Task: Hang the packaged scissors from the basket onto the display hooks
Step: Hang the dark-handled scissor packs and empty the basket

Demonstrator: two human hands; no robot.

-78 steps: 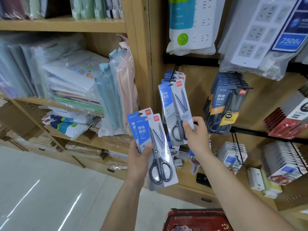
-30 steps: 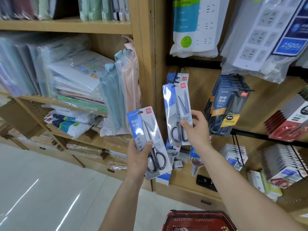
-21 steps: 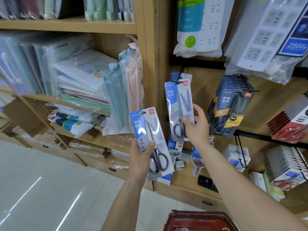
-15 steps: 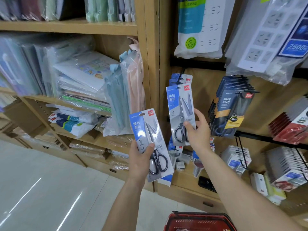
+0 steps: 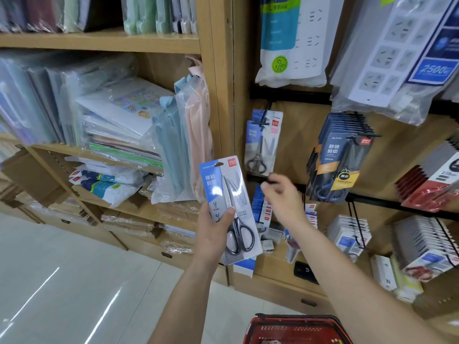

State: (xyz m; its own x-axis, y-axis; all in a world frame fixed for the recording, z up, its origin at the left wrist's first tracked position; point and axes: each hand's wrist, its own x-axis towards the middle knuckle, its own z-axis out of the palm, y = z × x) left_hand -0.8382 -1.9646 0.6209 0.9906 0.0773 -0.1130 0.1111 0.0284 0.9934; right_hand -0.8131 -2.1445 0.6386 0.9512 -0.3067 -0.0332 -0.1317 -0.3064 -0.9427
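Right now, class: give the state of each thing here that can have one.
held scissors pack, upright, not on a hook.
left hand, grips that pack's lower half.
right hand, holds nothing, fingers loose, blurred.
light scissors pack, hanging on its hook.
dark scissors packs, hanging together on their hook.
red basket, below, contents unclear.

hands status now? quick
Left hand: gripping the packaged scissors.
Right hand: open, holding nothing, motion-blurred.

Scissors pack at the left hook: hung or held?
Hung. The pack dangles from the hook; the right hand is below it, apart, empty. The left hand grips the other pack.
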